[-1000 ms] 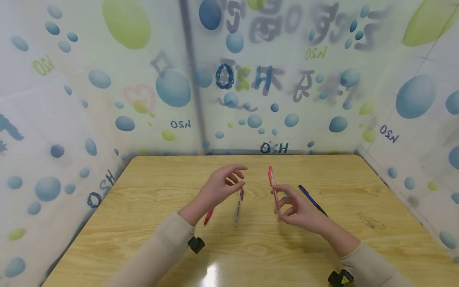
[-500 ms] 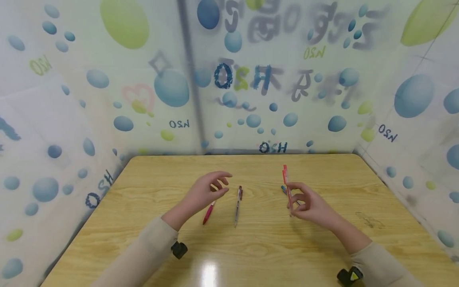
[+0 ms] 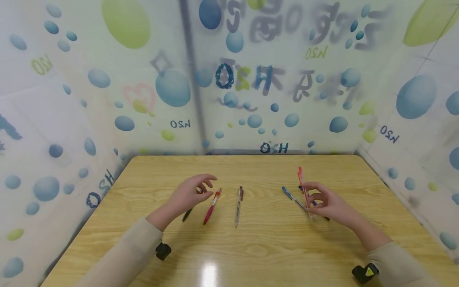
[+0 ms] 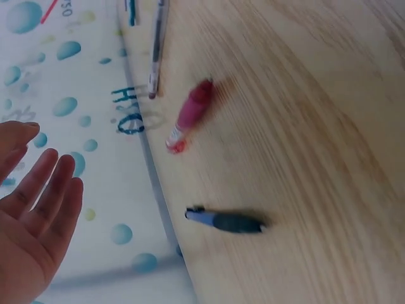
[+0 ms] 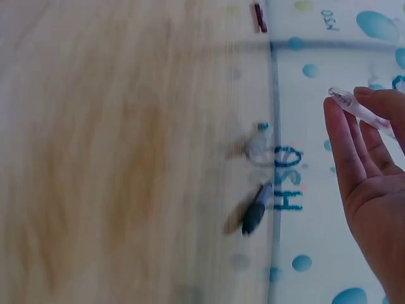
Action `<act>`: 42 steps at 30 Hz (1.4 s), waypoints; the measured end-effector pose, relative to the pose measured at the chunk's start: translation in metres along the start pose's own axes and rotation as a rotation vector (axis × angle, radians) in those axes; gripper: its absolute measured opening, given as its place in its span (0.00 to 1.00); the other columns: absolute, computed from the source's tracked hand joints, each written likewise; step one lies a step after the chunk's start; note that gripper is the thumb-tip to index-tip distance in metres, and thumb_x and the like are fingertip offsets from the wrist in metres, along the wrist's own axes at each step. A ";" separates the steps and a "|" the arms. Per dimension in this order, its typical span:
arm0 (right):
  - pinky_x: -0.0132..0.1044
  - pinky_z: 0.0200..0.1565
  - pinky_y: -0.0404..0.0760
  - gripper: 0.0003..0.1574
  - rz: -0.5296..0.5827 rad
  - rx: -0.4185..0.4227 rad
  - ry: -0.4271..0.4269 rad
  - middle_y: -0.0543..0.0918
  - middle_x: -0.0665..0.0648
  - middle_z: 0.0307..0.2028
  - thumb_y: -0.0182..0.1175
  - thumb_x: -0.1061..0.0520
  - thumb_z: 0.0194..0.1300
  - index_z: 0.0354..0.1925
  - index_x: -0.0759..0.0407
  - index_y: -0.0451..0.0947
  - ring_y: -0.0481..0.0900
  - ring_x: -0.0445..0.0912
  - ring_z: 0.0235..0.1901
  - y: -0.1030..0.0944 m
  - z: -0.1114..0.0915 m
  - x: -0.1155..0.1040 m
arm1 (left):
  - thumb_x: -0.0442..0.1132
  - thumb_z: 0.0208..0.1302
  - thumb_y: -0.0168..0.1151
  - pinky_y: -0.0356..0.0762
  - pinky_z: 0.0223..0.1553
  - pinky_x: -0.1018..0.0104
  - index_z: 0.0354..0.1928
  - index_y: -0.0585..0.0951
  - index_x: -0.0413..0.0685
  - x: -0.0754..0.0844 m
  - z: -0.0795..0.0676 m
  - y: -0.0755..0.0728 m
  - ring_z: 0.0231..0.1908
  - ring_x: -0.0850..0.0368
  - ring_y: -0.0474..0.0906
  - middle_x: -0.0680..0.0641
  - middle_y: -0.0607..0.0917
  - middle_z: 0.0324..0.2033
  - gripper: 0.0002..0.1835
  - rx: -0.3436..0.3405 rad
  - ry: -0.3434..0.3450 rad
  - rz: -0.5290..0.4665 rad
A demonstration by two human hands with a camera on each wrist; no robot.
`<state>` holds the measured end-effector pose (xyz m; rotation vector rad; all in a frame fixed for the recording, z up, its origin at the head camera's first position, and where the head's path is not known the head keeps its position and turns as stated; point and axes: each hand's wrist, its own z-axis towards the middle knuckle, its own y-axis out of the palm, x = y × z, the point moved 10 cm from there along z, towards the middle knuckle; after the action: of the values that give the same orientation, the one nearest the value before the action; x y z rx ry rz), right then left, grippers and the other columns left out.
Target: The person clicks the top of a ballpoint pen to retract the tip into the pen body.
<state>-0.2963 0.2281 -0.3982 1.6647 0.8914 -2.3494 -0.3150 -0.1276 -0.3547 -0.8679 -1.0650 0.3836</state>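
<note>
The right hand (image 3: 325, 202) pinches the red pen (image 3: 301, 177) at its fingertips while the left hand (image 3: 188, 194), fingers loose, holds nothing, so a light, steady pinch should best keep it clear of the light blue pen (image 3: 289, 193) just left of the right hand.

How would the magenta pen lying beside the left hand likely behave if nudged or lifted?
The magenta pen looks straight and rigid, so it should stay stiff when lifted. Slim next to the left hand, it is probably light. Its rounded barrel on the flat tabletop suggests it may roll if pushed sideways.
</note>
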 end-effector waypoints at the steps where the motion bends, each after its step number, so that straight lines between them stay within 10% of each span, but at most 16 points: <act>1: 0.41 0.39 0.84 0.39 0.001 -0.002 -0.006 0.68 0.46 0.59 0.63 0.72 0.61 0.68 0.65 0.60 0.80 0.52 0.45 -0.003 -0.001 0.000 | 0.35 0.63 0.66 0.78 0.32 0.65 0.60 0.77 0.52 -0.003 -0.001 -0.002 0.37 0.61 0.79 0.50 0.82 0.42 0.22 0.001 -0.003 0.005; 20: 0.42 0.36 0.83 0.36 -0.062 -0.094 0.050 0.68 0.49 0.56 0.59 0.72 0.64 0.68 0.64 0.61 0.80 0.55 0.40 -0.057 -0.022 0.025 | 0.44 0.59 0.72 0.76 0.48 0.46 0.69 0.68 0.48 -0.050 -0.019 -0.026 0.49 0.46 0.77 0.41 0.78 0.53 0.37 -0.081 -0.084 0.082; 30: 0.43 0.38 0.83 0.35 -0.102 -0.189 0.177 0.64 0.78 0.56 0.59 0.69 0.65 0.66 0.75 0.57 0.81 0.57 0.42 -0.067 -0.024 0.049 | 0.44 0.58 0.72 0.77 0.46 0.46 0.70 0.66 0.46 -0.071 -0.032 -0.034 0.48 0.45 0.77 0.41 0.78 0.53 0.39 -0.079 -0.113 0.112; 42: 0.39 0.41 0.82 0.31 -0.108 -0.157 0.302 0.73 0.72 0.53 0.62 0.69 0.61 0.61 0.76 0.65 0.80 0.49 0.44 -0.083 -0.023 0.077 | 0.43 0.59 0.71 0.78 0.47 0.47 0.70 0.65 0.45 -0.082 -0.048 -0.025 0.48 0.45 0.77 0.41 0.79 0.53 0.39 -0.112 -0.159 0.076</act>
<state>-0.3421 0.3260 -0.4395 1.9810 1.2108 -2.0582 -0.3137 -0.2174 -0.3943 -0.9921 -1.2117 0.4659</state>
